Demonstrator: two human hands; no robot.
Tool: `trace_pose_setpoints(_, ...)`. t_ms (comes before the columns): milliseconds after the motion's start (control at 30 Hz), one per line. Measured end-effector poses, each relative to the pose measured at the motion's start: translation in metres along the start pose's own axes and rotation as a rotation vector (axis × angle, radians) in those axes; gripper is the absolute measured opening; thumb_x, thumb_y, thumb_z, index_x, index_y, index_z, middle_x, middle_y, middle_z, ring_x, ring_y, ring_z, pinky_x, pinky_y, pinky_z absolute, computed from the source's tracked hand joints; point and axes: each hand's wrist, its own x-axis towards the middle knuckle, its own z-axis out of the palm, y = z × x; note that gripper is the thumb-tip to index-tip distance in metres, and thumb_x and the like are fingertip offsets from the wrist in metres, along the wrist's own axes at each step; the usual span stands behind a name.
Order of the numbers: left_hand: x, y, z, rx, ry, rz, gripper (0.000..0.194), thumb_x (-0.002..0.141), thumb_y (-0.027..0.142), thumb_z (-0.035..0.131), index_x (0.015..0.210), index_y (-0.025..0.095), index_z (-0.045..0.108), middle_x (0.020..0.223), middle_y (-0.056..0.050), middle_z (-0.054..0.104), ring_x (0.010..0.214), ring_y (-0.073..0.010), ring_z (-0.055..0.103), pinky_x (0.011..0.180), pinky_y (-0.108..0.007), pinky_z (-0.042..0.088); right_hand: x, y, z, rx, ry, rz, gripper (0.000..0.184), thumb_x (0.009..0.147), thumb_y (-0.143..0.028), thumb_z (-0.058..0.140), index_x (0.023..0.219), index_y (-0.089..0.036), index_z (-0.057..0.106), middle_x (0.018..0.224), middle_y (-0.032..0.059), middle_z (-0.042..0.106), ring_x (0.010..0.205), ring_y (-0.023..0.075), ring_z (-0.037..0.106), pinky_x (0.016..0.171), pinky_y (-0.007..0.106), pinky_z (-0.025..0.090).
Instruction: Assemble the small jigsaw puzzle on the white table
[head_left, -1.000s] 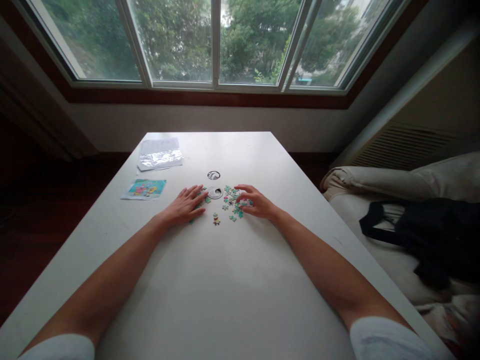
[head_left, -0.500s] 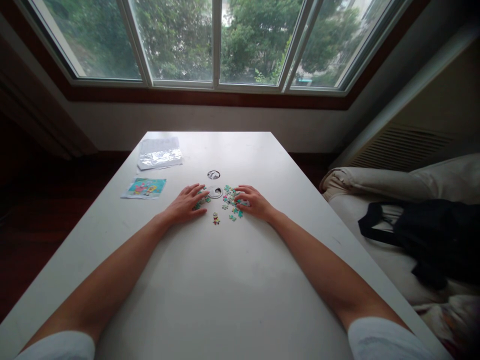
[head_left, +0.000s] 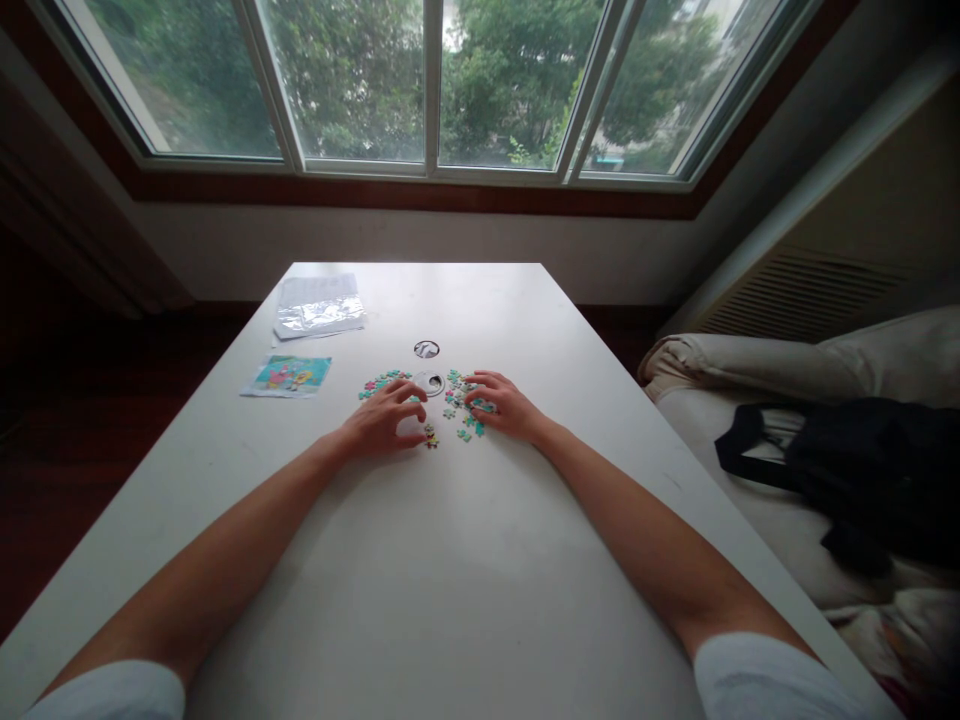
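Small teal and pink jigsaw pieces lie scattered near the middle of a white table. A second cluster of pieces shows just beyond my left hand. My left hand lies on the table with fingers spread, its fingertips next to a single yellow piece. My right hand rests on the right cluster, fingers curled loosely over some pieces. A round grey table grommet sits between the two hands.
A printed reference picture and a clear plastic bag lie at the table's left. A second round hole is further back. A cushioned seat with a black bag stands to the right. Windows face the table's far end.
My left hand has slid right and toward me, uncovering the left cluster of pieces, and now reaches the yellow piece. My right hand has shifted slightly left over its cluster.
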Motion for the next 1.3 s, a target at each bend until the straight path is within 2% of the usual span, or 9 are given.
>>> trace_pose_setpoints(133,0.003,0.012,0.003,-0.008,-0.042,0.018,0.03,0.082,0.047,0.075,0.102,0.026,0.068,0.12,-0.008,0.062,0.116,-0.0282,0.052,0.104,-0.046,0.045,0.0,-0.001,0.001,-0.021,0.008,0.029,0.019,0.085,-0.025,0.071,0.103,-0.028,0.073,0.138,0.0066,0.063,0.14,0.031,0.046,0.114,0.057,0.041)
trace_pose_setpoints(233,0.005,0.013,0.006,0.002,-0.045,0.005,0.028,0.085,0.044,0.072,0.106,0.026,0.068,0.117,-0.008,0.062,0.113,-0.0272,0.052,0.103,-0.045,0.045,0.0,-0.001,0.002,-0.03,0.026,0.056,0.018,0.084,-0.026,0.072,0.102,-0.027,0.073,0.136,0.0071,0.064,0.139,0.0308,0.047,0.114,0.056,0.041)
trace_pose_setpoints(667,0.004,0.008,0.008,0.025,-0.002,-0.084,0.024,0.096,0.038,0.056,0.114,0.029,0.069,0.121,-0.008,0.062,0.119,-0.028,0.05,0.11,-0.049,0.043,0.0,-0.005,0.001,-0.019,0.049,0.061,0.015,0.085,-0.03,0.072,0.099,-0.025,0.071,0.133,0.0092,0.066,0.136,0.03,0.05,0.112,0.056,0.041)
trace_pose_setpoints(867,0.004,0.007,0.009,0.05,0.024,-0.104,0.026,0.097,0.034,0.053,0.116,0.03,0.07,0.121,-0.008,0.062,0.118,-0.0276,0.051,0.111,-0.05,0.043,-0.001,-0.008,-0.001,0.0,0.067,0.031,0.017,0.086,-0.024,0.069,0.102,-0.028,0.071,0.133,0.0068,0.066,0.135,0.0282,0.051,0.113,0.054,0.041)
trace_pose_setpoints(1100,0.003,0.005,0.01,0.05,0.042,-0.129,0.026,0.095,0.034,0.056,0.117,0.031,0.071,0.121,-0.007,0.062,0.119,-0.0278,0.051,0.111,-0.049,0.043,0.001,-0.021,-0.004,-0.021,-0.03,-0.054,0.014,0.083,-0.028,0.074,0.096,-0.028,0.073,0.144,0.0054,0.059,0.144,0.0308,0.041,0.117,0.055,0.035)
trace_pose_setpoints(1300,0.003,0.005,0.012,0.078,0.055,-0.156,0.027,0.095,0.038,0.058,0.117,0.029,0.071,0.121,-0.008,0.062,0.119,-0.0286,0.051,0.11,-0.049,0.043,0.003,-0.025,-0.001,-0.057,-0.058,-0.024,0.013,0.083,-0.025,0.073,0.096,-0.026,0.072,0.147,0.0073,0.056,0.146,0.032,0.039,0.117,0.058,0.034)
